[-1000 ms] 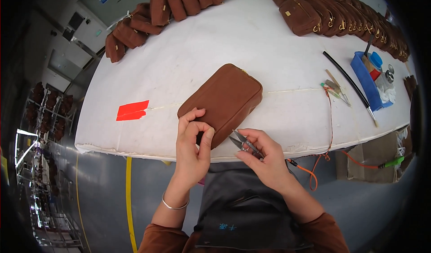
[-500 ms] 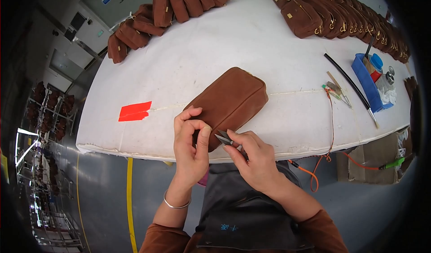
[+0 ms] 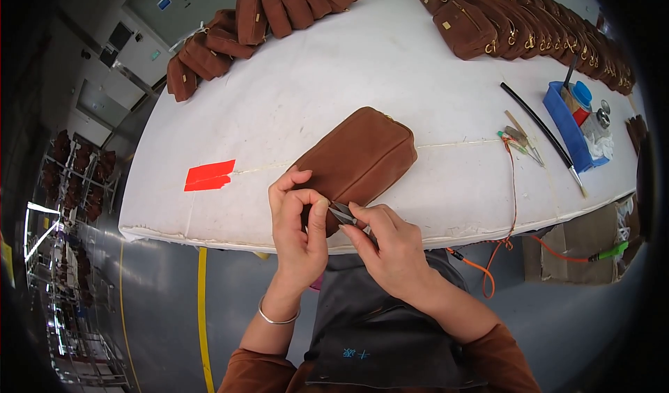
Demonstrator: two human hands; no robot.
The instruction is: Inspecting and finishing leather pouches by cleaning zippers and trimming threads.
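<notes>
A brown leather pouch [image 3: 359,152] lies slanted near the table's front edge, its near end partly covered by my hands. Thumb and forefinger of my left hand [image 3: 298,229] are pinched together at that near end; what is between them is too small to make out. My right hand [image 3: 390,247] grips a pair of small thread snips [image 3: 342,214] with pointed metal blades. The blade tips sit right beside my left fingertips, against the pouch, and the rest of the snips is hidden in my fingers.
Brown pouches stand in rows at the far left [image 3: 251,18] and far right [image 3: 470,31] of the white table [image 3: 279,114]. Red tape [image 3: 210,175] marks its left part. On the right are a black-handled brush [image 3: 536,125], small tools [image 3: 517,141] and a blue tray [image 3: 570,125] with jars.
My right hand has shifted slightly left, bringing the snips' blades closer to my left fingertips. The blades look nearer together. The pouch lies almost unmoved.
</notes>
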